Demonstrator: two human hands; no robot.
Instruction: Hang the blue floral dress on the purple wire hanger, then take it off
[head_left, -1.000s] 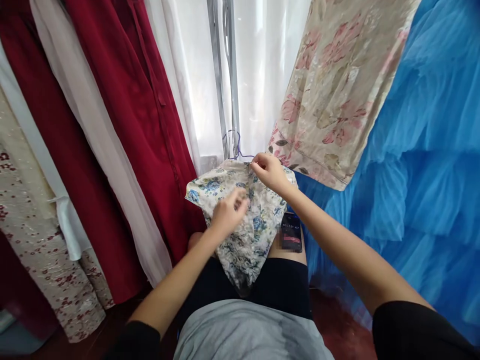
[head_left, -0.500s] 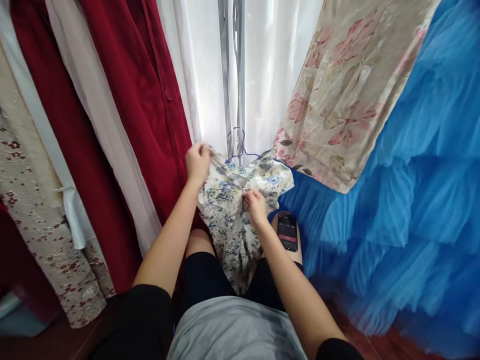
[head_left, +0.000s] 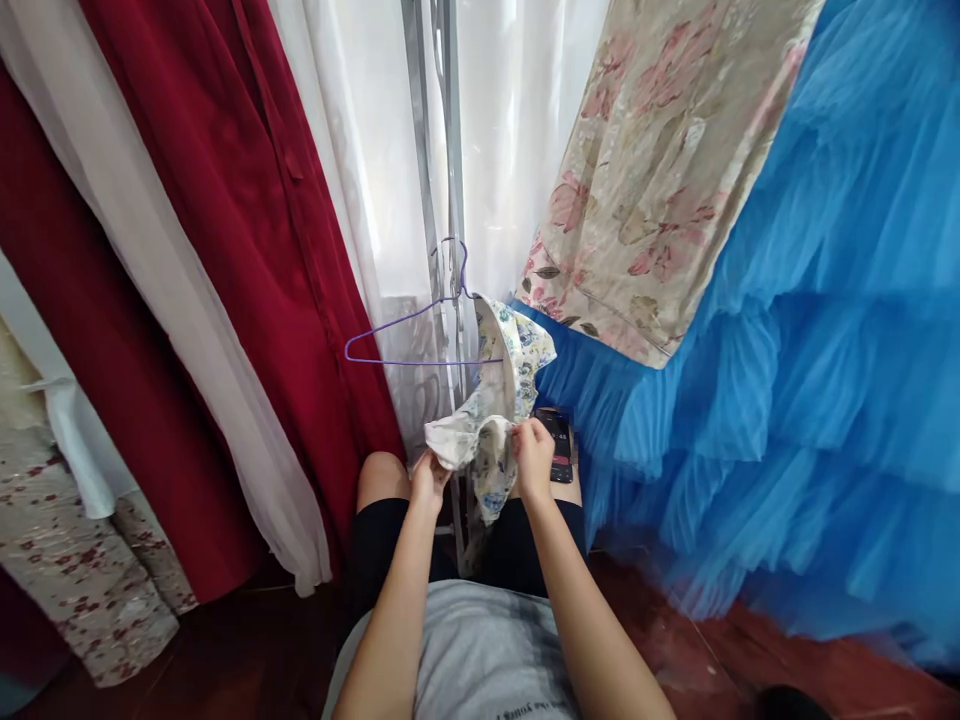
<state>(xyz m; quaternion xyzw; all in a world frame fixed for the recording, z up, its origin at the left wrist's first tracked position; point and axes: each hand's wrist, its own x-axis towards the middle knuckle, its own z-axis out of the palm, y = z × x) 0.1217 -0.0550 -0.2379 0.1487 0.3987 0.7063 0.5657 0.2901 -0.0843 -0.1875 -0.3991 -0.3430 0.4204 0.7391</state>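
Observation:
A white floral dress [head_left: 534,345] with blue and yellow flowers hangs by one shoulder on the right arm of a purple hanger [head_left: 390,325]. The hanger's left arm is bare. My left hand [head_left: 429,482] grips the loose, folded-over side of the dress near its edge, below the hanger. Close by on the right, my right hand [head_left: 532,452] pinches the cloth at the middle of the dress. The lower part of the dress drops between my knees, bunched and partly hidden.
A phone [head_left: 556,445] rests on my right thigh. Dark red gowns [head_left: 225,250] and a pale one hang at left. A beige floral garment [head_left: 637,200] and a blue ruffled gown [head_left: 810,400] hang at right. Grey metal poles [head_left: 452,150] stand before a white curtain [head_left: 517,130].
The dress's left shoulder has come off the hanger, baring that arm. My left hand has moved down with the cloth, folding it toward the right. My right hand has lowered slightly.

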